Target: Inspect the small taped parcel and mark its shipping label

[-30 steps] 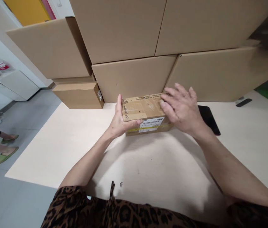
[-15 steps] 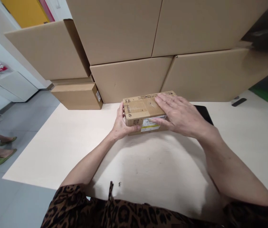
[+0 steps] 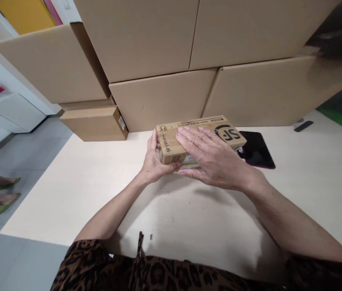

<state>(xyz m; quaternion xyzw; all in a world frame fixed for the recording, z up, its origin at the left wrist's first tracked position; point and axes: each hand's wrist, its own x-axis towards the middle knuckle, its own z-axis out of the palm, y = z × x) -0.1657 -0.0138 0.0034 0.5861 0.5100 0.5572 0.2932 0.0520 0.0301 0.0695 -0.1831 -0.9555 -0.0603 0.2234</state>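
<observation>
SF Express cardboard parcel (image 3: 171,139), a flat brown rectangular box printed with a black SF logo, is held between both hands near the far edge of a pale cream tabletop (image 3: 68,202); whether it touches the top I cannot tell. The left hand (image 3: 155,157) cups its left end, fingers curled up against the box and thumb along the near side. The right hand (image 3: 210,157) lies across the top, fingers close together and pressing flat. Behind the parcel rises a wall of large tan corrugated cartons (image 3: 134,40). Just left of it sits a small brown carton (image 3: 93,125); just right, a glossy black tablet (image 3: 257,149). Farther right lies a slim black remote (image 3: 303,126). Well left, a person's feet in green slippers (image 3: 5,198) stand on the grey floor.
</observation>
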